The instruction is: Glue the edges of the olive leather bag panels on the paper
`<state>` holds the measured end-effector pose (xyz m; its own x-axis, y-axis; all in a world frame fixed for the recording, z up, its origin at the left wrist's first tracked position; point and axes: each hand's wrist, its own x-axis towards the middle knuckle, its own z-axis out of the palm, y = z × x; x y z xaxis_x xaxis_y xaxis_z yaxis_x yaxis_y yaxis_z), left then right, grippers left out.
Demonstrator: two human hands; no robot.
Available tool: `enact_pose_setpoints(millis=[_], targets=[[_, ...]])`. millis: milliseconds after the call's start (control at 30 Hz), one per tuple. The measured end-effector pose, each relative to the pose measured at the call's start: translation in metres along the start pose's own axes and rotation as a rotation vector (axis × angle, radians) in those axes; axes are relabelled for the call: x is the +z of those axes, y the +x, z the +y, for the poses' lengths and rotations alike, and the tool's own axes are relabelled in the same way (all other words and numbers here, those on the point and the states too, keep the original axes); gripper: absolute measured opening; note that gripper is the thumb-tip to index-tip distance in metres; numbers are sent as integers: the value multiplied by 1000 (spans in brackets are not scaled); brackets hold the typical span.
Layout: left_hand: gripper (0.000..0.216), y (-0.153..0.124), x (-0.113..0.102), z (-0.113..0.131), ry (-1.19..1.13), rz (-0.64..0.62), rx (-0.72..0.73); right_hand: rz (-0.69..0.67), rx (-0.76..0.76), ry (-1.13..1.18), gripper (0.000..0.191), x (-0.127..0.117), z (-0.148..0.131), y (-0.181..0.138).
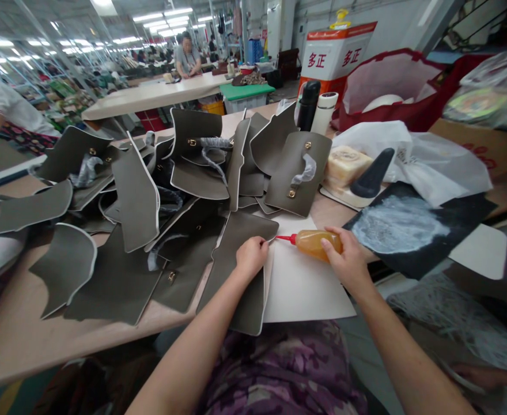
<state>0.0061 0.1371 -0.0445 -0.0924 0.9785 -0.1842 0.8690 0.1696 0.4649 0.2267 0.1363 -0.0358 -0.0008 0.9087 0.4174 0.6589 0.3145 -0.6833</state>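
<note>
My right hand (347, 260) grips a small squeeze bottle (311, 242) of amber glue. Its red nozzle points left at the edge of a grey leather panel (236, 271). My left hand (250, 257) is closed and pinches that panel's right edge just beside the nozzle tip. The panel lies partly over a white board (305, 288) at the table's near edge. A heap of similar grey leather pieces (150, 190) with brass studs spreads over the table to the left and behind.
A black board (409, 230) smeared with white glue lies right of my hand, with a black cone (372, 173) and a yellow block (346, 164) behind it. Two flasks (316, 106), plastic bags and a red bag stand further back. Other people work at distant tables.
</note>
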Motion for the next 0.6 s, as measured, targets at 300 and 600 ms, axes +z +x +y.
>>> enact_pose_setpoints(millis=[300,600], targets=[[28,2,1,0,-32,4,-19,-11,-32,-17,31,2,7,3],[27,2,3,0,-43,32,-14,-32,29,40,30,0,8,6]])
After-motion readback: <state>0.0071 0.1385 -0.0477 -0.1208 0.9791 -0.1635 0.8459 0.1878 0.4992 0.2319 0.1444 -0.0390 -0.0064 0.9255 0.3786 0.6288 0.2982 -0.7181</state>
